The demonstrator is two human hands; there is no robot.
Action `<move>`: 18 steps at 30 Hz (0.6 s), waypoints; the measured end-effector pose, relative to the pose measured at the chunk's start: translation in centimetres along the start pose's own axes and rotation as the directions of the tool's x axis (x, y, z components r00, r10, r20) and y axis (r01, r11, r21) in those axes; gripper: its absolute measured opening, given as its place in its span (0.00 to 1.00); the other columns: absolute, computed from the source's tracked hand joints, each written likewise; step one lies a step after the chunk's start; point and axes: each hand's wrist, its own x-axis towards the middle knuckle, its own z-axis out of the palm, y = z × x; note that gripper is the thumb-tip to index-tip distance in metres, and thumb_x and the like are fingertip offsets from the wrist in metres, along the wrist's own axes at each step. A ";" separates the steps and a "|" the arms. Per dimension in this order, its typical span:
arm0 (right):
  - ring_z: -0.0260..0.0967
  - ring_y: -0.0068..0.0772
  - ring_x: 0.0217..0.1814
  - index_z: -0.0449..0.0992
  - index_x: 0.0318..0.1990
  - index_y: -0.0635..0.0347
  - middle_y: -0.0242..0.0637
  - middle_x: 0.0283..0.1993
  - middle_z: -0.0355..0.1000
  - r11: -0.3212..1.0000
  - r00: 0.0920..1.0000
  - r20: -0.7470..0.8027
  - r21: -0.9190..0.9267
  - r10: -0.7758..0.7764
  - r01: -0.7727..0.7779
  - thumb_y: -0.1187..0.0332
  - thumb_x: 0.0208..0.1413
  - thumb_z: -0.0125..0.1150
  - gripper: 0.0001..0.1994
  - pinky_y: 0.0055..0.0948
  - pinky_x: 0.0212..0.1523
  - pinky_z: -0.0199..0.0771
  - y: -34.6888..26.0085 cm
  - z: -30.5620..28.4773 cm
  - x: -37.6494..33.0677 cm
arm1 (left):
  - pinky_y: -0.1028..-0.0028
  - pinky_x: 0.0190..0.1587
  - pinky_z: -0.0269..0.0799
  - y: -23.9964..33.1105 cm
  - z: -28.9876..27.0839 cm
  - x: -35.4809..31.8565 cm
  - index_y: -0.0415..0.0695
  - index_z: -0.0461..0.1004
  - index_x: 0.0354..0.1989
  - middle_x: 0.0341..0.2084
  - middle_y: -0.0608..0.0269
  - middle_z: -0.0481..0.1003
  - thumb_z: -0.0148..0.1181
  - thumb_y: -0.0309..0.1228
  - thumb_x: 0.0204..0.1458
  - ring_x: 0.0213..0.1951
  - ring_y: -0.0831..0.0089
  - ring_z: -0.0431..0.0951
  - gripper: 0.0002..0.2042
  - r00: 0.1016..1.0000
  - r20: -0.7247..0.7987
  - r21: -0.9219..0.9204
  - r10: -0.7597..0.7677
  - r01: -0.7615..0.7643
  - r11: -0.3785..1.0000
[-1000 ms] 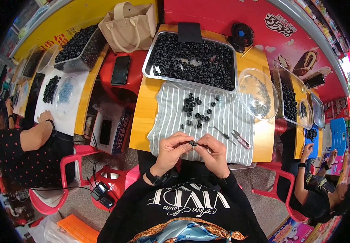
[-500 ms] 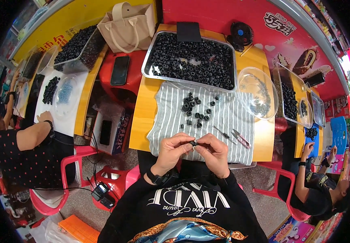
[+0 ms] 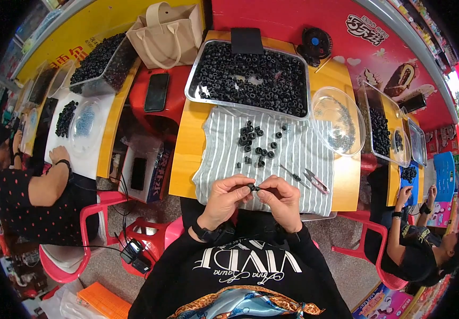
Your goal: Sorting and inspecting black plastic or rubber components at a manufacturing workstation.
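Over the near edge of a grey-and-white striped cloth (image 3: 216, 154), my left hand (image 3: 226, 199) and my right hand (image 3: 282, 201) meet, both closed. Between their fingertips they pinch a small black ring-shaped part (image 3: 253, 187); the fingers cover some of it. Loose black rings (image 3: 248, 139) lie scattered on the cloth beyond my hands. To the right of them rest a thin pointed tool (image 3: 295, 177) and a pair of thread snips (image 3: 315, 182).
A metal tray (image 3: 193, 94) full of black rings stands at the back. Right of it are a round clear dish (image 3: 361, 127) with small bits and a black fan (image 3: 315, 45). A phone (image 3: 157, 92) lies on a red stool at left. Other people sit on both sides.
My fingertips have shifted slightly around the black ring, and its dark shape shows a little differently. The cloth and the tools lie as before.
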 end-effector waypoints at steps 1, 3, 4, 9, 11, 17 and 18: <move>0.67 0.18 0.35 0.75 0.36 0.67 0.31 0.33 0.69 1.000 1.000 0.008 -0.021 -0.019 0.019 0.83 0.52 0.60 0.05 0.18 0.35 0.67 0.1 0.1 0.0 | 0.80 0.33 0.70 -0.1 -0.1 0.0 0.35 0.77 0.45 0.35 0.63 0.73 0.58 0.18 0.53 0.30 0.77 0.74 0.10 1.000 0.007 0.007 0.005 -0.005 1.000; 0.67 0.19 0.35 0.75 0.36 0.67 0.31 0.32 0.70 0.998 0.999 0.016 -0.042 -0.038 0.039 0.83 0.51 0.61 0.06 0.18 0.35 0.66 0.1 0.0 0.1 | 0.80 0.33 0.70 -0.1 -0.2 0.0 0.34 0.77 0.45 0.35 0.63 0.72 0.58 0.18 0.53 0.30 0.77 0.74 0.10 1.000 0.013 0.014 0.011 -0.011 1.000; 0.66 0.18 0.33 0.75 0.36 0.67 0.32 0.32 0.70 0.992 0.997 0.038 -0.103 -0.070 0.073 0.83 0.51 0.61 0.06 0.18 0.33 0.66 0.1 0.0 0.1 | 0.82 0.33 0.69 0.0 -0.2 0.0 0.35 0.77 0.45 0.35 0.64 0.72 0.58 0.18 0.54 0.30 0.79 0.73 0.10 0.999 0.032 0.053 0.028 -0.030 0.998; 0.66 0.19 0.31 0.75 0.35 0.67 0.33 0.32 0.70 0.970 0.985 0.078 -0.180 -0.151 0.163 0.84 0.50 0.61 0.06 0.18 0.31 0.65 0.2 0.0 0.3 | 0.84 0.32 0.68 0.3 -0.1 -0.2 0.37 0.78 0.44 0.35 0.67 0.72 0.58 0.19 0.55 0.30 0.82 0.72 0.10 0.998 0.039 0.188 0.052 -0.059 0.980; 0.66 0.19 0.31 0.75 0.35 0.67 0.33 0.32 0.70 0.977 0.986 0.098 -0.155 -0.133 0.147 0.83 0.50 0.62 0.05 0.18 0.31 0.66 0.0 0.0 0.2 | 0.84 0.32 0.68 0.3 -0.3 -0.1 0.38 0.78 0.44 0.34 0.67 0.72 0.58 0.19 0.54 0.30 0.83 0.72 0.10 0.998 0.055 0.211 0.042 -0.053 0.976; 0.67 0.21 0.32 0.75 0.34 0.66 0.35 0.31 0.71 0.994 0.992 0.098 -0.063 -0.083 0.090 0.82 0.50 0.62 0.05 0.20 0.33 0.66 0.2 0.2 0.1 | 0.84 0.32 0.68 0.5 -0.4 -0.2 0.37 0.78 0.44 0.34 0.67 0.73 0.58 0.19 0.54 0.30 0.83 0.72 0.10 0.992 0.097 0.254 0.080 -0.102 0.962; 0.67 0.21 0.32 0.75 0.34 0.66 0.35 0.31 0.71 0.994 0.992 0.098 -0.063 -0.082 0.089 0.82 0.50 0.62 0.05 0.20 0.33 0.66 0.3 0.1 0.1 | 0.84 0.32 0.68 0.5 -0.4 -0.2 0.37 0.78 0.44 0.34 0.67 0.73 0.58 0.19 0.54 0.30 0.83 0.72 0.10 0.992 0.098 0.253 0.079 -0.101 0.962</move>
